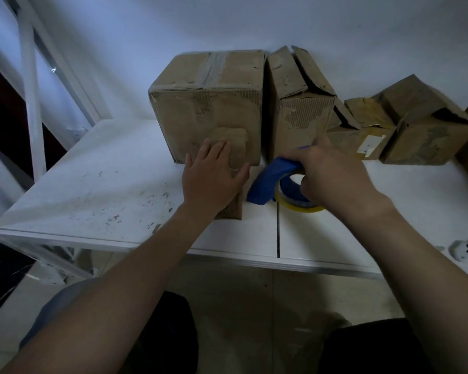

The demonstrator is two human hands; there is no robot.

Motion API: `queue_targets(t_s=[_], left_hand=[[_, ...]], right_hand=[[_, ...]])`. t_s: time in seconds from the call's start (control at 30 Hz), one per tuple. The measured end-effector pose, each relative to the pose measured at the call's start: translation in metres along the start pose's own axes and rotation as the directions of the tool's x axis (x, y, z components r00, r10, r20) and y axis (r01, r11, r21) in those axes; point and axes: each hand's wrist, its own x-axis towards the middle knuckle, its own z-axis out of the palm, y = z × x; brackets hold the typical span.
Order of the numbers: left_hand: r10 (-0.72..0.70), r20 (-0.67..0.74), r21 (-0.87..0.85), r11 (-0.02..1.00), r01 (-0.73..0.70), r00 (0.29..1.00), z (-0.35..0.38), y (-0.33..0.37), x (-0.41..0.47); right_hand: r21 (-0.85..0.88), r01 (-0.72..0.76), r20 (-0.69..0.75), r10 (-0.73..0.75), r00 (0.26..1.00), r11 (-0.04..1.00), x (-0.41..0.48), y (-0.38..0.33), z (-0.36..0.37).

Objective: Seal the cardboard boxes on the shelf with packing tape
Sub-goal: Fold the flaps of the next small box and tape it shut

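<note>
A small flat cardboard box (234, 147) lies on the white shelf (97, 190), in front of a large taped box (208, 103). My left hand (211, 176) rests on it with fingers straight and spread. Just to the right, my right hand (330, 176) grips a blue tape dispenser (270, 182) holding a yellow tape roll (300, 207), which sits on the shelf. Behind the dispenser stands a tall box (297, 103) whose top flaps are open.
Several smaller worn boxes (427, 125) line the wall to the right, some with open flaps. A white round object (466, 249) lies near the shelf's front right edge. White shelf uprights (30, 85) rise at left. My legs and the floor show below.
</note>
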Motion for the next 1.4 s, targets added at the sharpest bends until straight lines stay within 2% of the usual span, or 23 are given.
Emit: queue_targets(t_s=[0.1,0.23,0.33,0.4,0.47,0.53,0.6,0.73,0.8,0.87,0.93,1.0,1.1,1.17,1.23,1.3,1.4], left_hand=[[-0.006,0.012,-0.005,1.0,0.006,1.0,0.0,-0.001,0.0],[-0.005,0.007,-0.012,1.0,0.005,1.0,-0.001,-0.001,0.001],[0.011,0.037,-0.005,1.0,-0.01,0.999,-0.004,-0.002,0.0],[0.018,0.077,-0.037,0.999,-0.016,0.997,-0.006,-0.004,0.002],[0.043,0.106,-0.116,0.993,-0.031,0.993,-0.01,-0.006,0.002],[0.041,0.097,-0.267,0.964,-0.013,0.994,-0.015,-0.009,0.001],[-0.017,0.079,-0.389,0.92,0.047,0.997,-0.019,-0.014,-0.001],[-0.162,0.135,-0.484,0.85,0.208,0.977,-0.025,-0.024,-0.007],[-0.244,0.21,-0.499,0.806,0.319,0.947,-0.027,-0.031,-0.01],[-0.286,0.289,-0.493,0.773,0.398,0.913,-0.027,-0.038,-0.011],[-0.298,0.355,-0.514,0.73,0.451,0.886,-0.026,-0.041,-0.013],[-0.303,0.398,-0.6,0.628,0.495,0.866,-0.026,-0.037,-0.014],[-0.304,0.436,-0.717,0.451,0.531,0.847,-0.024,-0.025,-0.01],[-0.328,0.445,-0.739,0.39,0.549,0.833,-0.022,-0.018,-0.005],[-0.359,0.439,-0.709,0.424,0.563,0.823,-0.018,-0.013,-0.002],[-0.399,0.404,-0.681,0.469,0.562,0.823,-0.014,-0.009,-0.002],[-0.446,0.358,-0.694,0.46,0.554,0.82,-0.01,-0.012,-0.003]], right_hand=[[0.183,-0.095,0.113,0.075,0.991,0.978,0.008,0.018,0.015],[0.363,-0.413,0.304,0.313,0.9,0.835,0.013,0.054,0.025],[0.373,-0.531,0.4,0.385,0.832,0.761,0.012,0.065,0.036],[0.371,-0.562,0.421,0.406,0.811,0.739,0.012,0.068,0.044],[0.36,-0.548,0.412,0.399,0.82,0.755,0.013,0.07,0.052],[0.321,-0.52,0.38,0.396,0.836,0.791,0.013,0.068,0.058],[0.243,-0.479,0.328,0.393,0.859,0.843,0.013,0.064,0.059],[0.06,-0.317,0.13,0.308,0.943,0.946,0.014,0.045,0.056],[0.073,-0.269,0.043,0.267,0.963,0.96,0.015,0.03,0.052],[0.182,-0.212,0.0,0.216,0.976,0.96,0.016,0.012,0.05],[0.363,-0.18,-0.003,0.194,0.981,0.914,0.02,-0.009,0.049],[0.538,-0.184,0.039,0.194,0.98,0.822,0.027,-0.03,0.051],[0.695,-0.224,0.12,0.197,0.973,0.683,0.043,-0.06,0.066],[0.774,-0.239,0.113,0.243,0.963,0.587,0.053,-0.076,0.079],[0.785,-0.253,0.094,0.296,0.951,0.565,0.059,-0.086,0.089],[0.756,-0.267,0.061,0.341,0.938,0.598,0.063,-0.094,0.097],[0.735,-0.236,-0.002,0.35,0.937,0.636,0.064,-0.099,0.102]])
